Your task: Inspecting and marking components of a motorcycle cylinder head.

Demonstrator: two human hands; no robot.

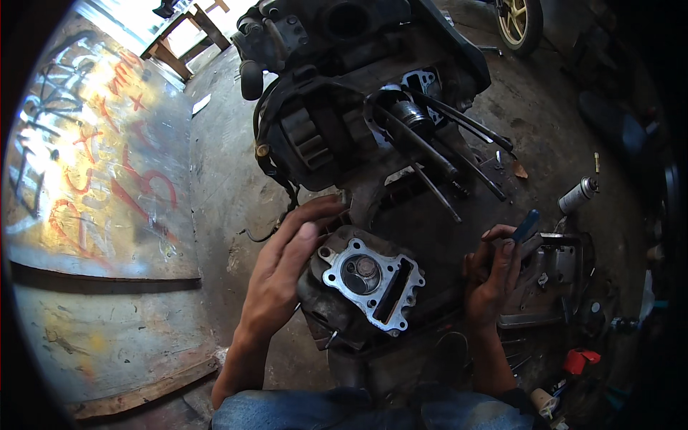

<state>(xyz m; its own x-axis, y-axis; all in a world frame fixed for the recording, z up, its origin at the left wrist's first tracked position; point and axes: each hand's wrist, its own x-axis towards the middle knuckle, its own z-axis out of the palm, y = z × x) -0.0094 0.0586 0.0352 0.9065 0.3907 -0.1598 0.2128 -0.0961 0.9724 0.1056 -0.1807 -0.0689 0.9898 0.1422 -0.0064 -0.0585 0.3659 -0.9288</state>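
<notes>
A cylinder head [396, 281] lies between my hands with its bright mating face up, showing the round combustion chamber and a long dark slot. My left hand [276, 276] rests along its left side, with fingers stretched out toward the engine and the thumb up. Right of the head, my right hand [491, 279] is closed on a slim tool with a blue end [527, 226]; the fingers hide much of it, so I cannot tell its kind. Ahead is the engine [308, 129], its piston [408, 115] exposed among long studs [423, 143].
A metal tray [552, 276] with small parts stands right of my right hand. Beyond it are a spray can [575, 196] and a red object [580, 360]. A paint-marked panel [100, 158] stands on the left. A wheel [519, 25] is at the far right.
</notes>
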